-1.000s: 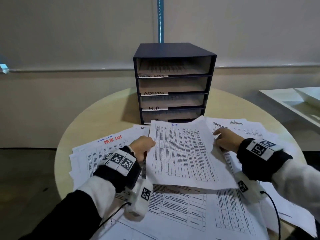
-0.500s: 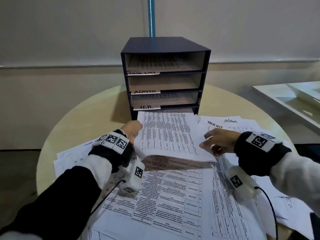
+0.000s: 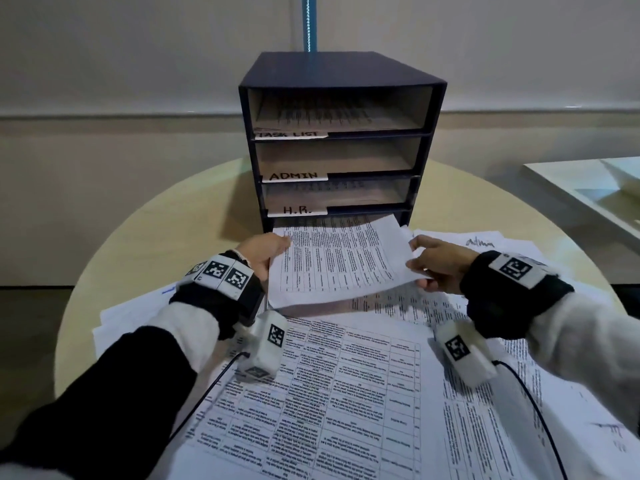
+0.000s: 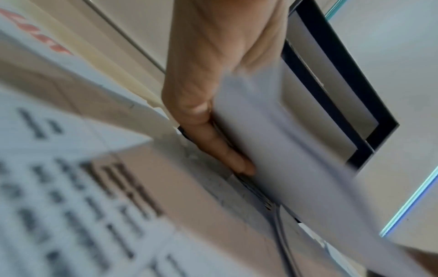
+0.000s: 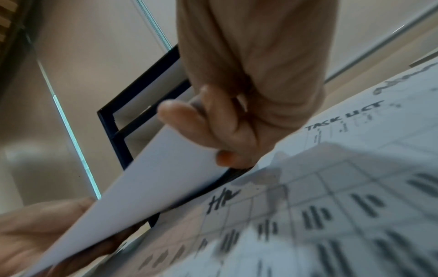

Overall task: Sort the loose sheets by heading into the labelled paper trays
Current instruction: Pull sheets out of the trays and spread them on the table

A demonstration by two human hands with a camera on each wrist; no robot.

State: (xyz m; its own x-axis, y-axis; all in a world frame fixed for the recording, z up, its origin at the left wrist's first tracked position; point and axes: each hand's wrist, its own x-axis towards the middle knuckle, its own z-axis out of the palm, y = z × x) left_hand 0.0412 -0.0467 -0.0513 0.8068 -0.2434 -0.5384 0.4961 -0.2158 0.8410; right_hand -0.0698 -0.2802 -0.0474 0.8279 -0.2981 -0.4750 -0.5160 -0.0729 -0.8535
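Both hands hold one printed sheet (image 3: 337, 261) by its side edges, its far end already inside the lowest slot of the dark paper tray unit (image 3: 341, 74) — the left hand (image 3: 261, 254) has its fingers curled under the left edge with the thumb on top, and the right hand (image 3: 438, 263) pinches the right edge between thumb and fingers, as the right wrist view shows from beneath. The sheet is lifted clear of the papers below and slopes up toward the slot. The unit stands at the far middle of a round pale table (image 3: 156, 237) and has four stacked trays; white strips on the upper three read "TASK LIST" (image 3: 291, 134), "ADMIN" (image 3: 293, 176) and "H.R." (image 3: 297, 210), while the bottom tray's label is hidden behind the sheet. Printed pages lie in the top tray and the H.R. tray; the ADMIN tray looks bare as far as can be seen. Loose sheets (image 3: 346, 393) with ruled tables of small text cover the near table under and around both forearms. One at the far right carries a handwritten heading that seems to read "admin" (image 3: 479, 242); the right wrist view shows "TASK LIST" (image 5: 343, 116) on another, and a scrawled "HR" (image 5: 222, 200) on the one beside it. Behind the unit a thin blue strip (image 3: 309, 22) runs up the wall, and a white ledge (image 3: 588, 188) sits at the right edge.
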